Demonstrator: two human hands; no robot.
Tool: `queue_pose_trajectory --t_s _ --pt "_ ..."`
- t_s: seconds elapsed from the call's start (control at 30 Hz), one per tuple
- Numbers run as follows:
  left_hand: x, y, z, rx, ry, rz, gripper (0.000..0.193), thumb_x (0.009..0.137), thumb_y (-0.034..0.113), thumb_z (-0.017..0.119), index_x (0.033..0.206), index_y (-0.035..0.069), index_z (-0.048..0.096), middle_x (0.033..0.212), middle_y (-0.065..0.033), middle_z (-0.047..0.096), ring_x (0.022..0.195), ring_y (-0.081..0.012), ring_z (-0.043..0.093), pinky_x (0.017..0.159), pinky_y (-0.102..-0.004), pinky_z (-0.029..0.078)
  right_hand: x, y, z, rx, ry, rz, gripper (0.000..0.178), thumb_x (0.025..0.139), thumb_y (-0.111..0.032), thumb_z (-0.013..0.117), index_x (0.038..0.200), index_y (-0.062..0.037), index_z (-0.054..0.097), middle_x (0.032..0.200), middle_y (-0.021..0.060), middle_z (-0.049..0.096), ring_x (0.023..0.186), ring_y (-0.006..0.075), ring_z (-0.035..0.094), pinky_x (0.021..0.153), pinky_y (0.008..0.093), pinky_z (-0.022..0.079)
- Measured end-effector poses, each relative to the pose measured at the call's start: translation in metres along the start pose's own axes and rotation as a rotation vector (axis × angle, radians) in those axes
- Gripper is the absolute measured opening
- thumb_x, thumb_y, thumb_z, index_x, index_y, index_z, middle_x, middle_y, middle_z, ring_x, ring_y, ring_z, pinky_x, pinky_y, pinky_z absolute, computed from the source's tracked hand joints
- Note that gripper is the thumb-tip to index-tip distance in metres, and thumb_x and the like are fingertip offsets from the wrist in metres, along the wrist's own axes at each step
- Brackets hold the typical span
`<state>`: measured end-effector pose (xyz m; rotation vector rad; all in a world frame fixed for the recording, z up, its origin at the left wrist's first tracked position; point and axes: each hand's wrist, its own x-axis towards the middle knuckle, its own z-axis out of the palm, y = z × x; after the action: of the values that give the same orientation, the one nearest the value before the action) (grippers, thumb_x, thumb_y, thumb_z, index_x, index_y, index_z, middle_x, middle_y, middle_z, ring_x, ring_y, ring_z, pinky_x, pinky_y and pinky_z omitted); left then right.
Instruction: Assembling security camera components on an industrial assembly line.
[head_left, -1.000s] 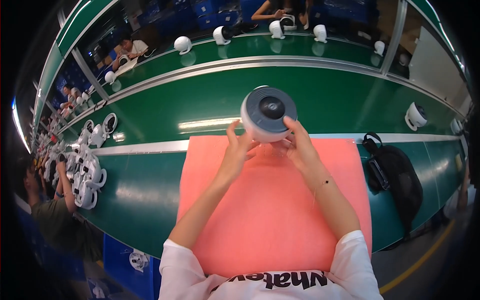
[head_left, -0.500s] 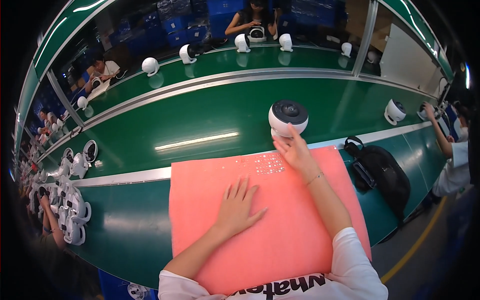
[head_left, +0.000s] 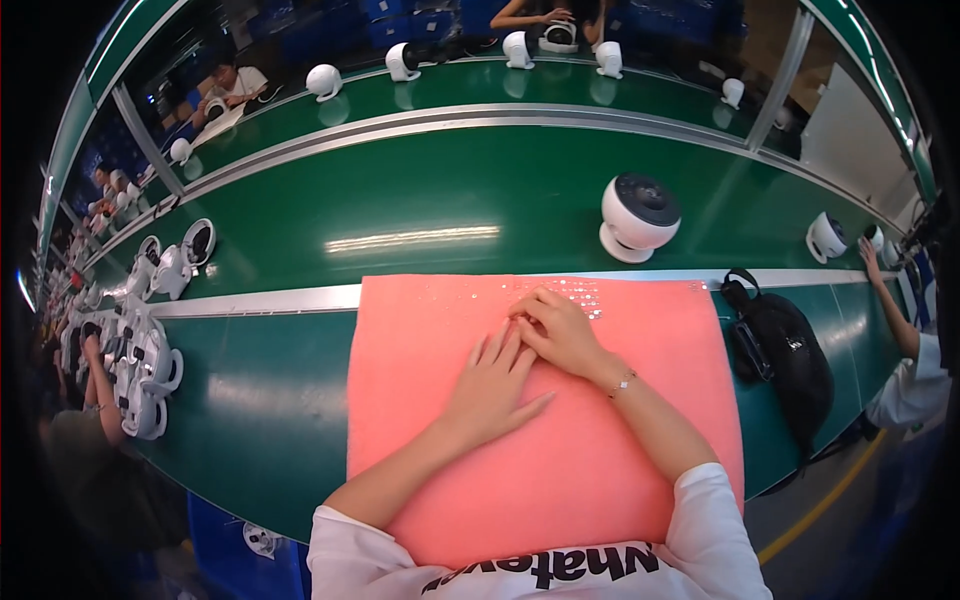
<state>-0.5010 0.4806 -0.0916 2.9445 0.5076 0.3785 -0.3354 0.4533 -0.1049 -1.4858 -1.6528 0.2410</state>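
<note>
My left hand [head_left: 490,388] lies flat on a pink foam mat [head_left: 600,470], its fingers stretched out. Just beyond its fingertips is my right hand [head_left: 565,335], fingers bent and thumb drawn in close to the left index finger. Anything between those right fingertips is too small or hidden to make out. Rows of small shiny dots [head_left: 590,300] run along the mat's far edge, partly covered by my right hand. Past the mat, a round white device with a dark grey face [head_left: 638,225] stands on the green conveyor belt, tilted, with neither hand touching it.
A black bag [head_left: 790,355] lies right of the mat. White devices [head_left: 145,385] are heaped at the left, where another person's arm reaches in. Another white device [head_left: 826,237] stands far right, near a co-worker's hand. A metal rail [head_left: 270,300] borders the belt.
My right hand has left the round device's base and come back to the mat beside my left fingertips, its fingers now bent. My left hand stays flat. The whole view has shifted slightly.
</note>
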Motion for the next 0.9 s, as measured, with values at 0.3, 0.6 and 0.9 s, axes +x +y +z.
queue_pose_trajectory --t_s 0.3,0.6,0.9 --pt "0.0007 0.0009 0.0032 -0.026 -0.004 -0.009 0.07 0.081 0.048 0.053 0.124 -0.005 0.041 0.131 -0.0248 0.037 0.129 -0.0364 0.026 0.107 -0.0489 0.019 0.0 0.0017 -0.0001 -0.015 0.044 -0.028 0.012 0.077 -0.01 0.057 0.087 -0.0051 0.06 0.082 0.008 0.054 0.071 0.0244 0.057 0.061 0.0355 0.046" --pt "0.0011 -0.0004 0.0032 -0.018 0.011 -0.002 0.069 0.08 0.046 0.055 0.123 -0.006 0.041 0.131 -0.0253 0.037 0.129 -0.0353 0.029 0.106 -0.0496 0.02 0.0021 0.002 -0.0013 -0.013 0.02 -0.051 0.01 0.078 -0.007 0.057 0.087 -0.0037 0.058 0.082 0.0087 0.054 0.072 0.022 0.058 0.062 0.031 0.047" --pt "0.0034 0.001 0.0014 -0.028 -0.022 -0.009 0.068 0.081 0.047 0.054 0.123 -0.006 0.042 0.131 -0.0249 0.037 0.129 -0.0337 0.03 0.106 -0.0497 0.019 0.0018 0.0048 -0.0025 0.017 0.029 -0.066 0.009 0.078 -0.005 0.056 0.086 -0.0022 0.056 0.083 0.009 0.055 0.073 0.0219 0.058 0.063 0.031 0.048"
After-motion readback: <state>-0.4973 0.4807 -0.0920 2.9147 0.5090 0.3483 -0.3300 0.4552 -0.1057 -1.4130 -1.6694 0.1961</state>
